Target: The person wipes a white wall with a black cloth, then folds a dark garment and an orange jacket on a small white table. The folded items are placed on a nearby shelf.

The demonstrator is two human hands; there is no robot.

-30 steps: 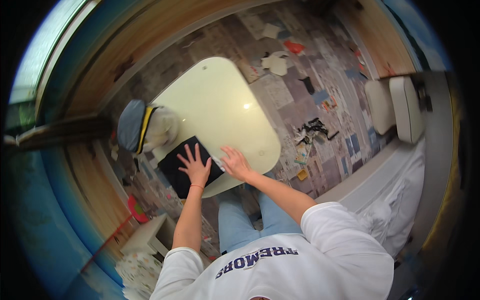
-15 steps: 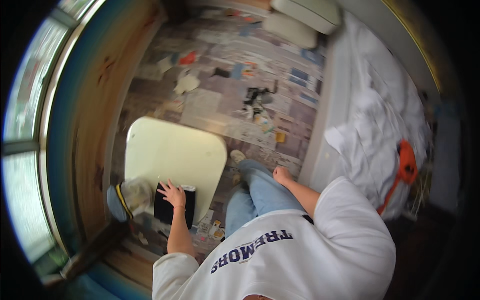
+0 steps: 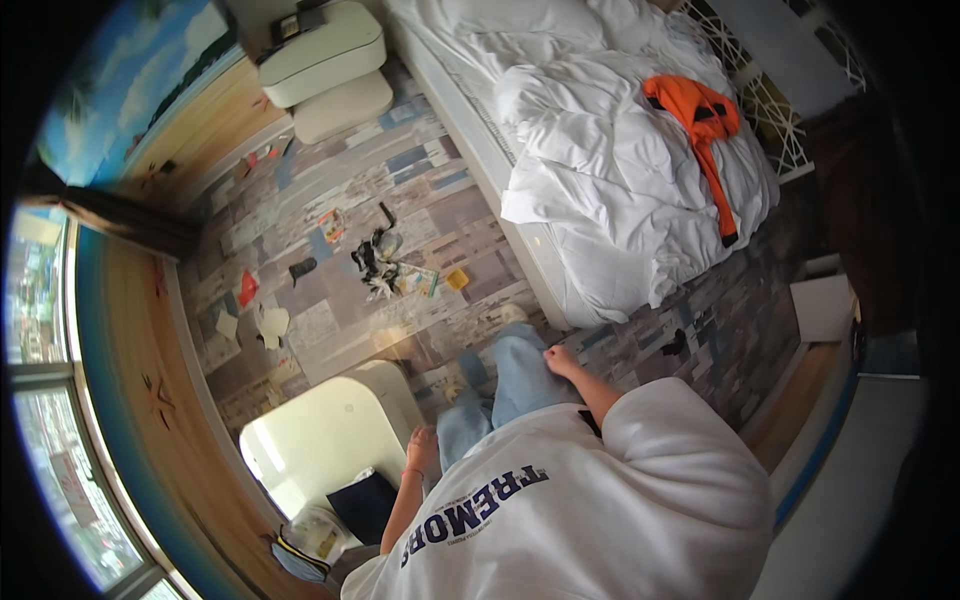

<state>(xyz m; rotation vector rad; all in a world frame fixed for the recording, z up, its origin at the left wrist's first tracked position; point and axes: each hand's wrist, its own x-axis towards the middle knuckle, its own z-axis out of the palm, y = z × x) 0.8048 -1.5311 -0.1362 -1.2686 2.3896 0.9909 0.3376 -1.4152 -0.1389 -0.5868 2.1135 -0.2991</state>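
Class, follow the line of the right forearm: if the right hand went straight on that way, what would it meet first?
Probably the jeans, at the knee just ahead of the right hand, though it might pass above them; depth is unclear.

The left hand (image 3: 423, 452) is beside the pale table (image 3: 318, 432), the right hand (image 3: 562, 359) near the jeans (image 3: 524, 374).

Dark-blue block lettering (image 3: 475, 514) runs across the white T-shirt (image 3: 620, 490).

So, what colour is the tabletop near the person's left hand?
The tabletop is pale cream, best seen in the head view.
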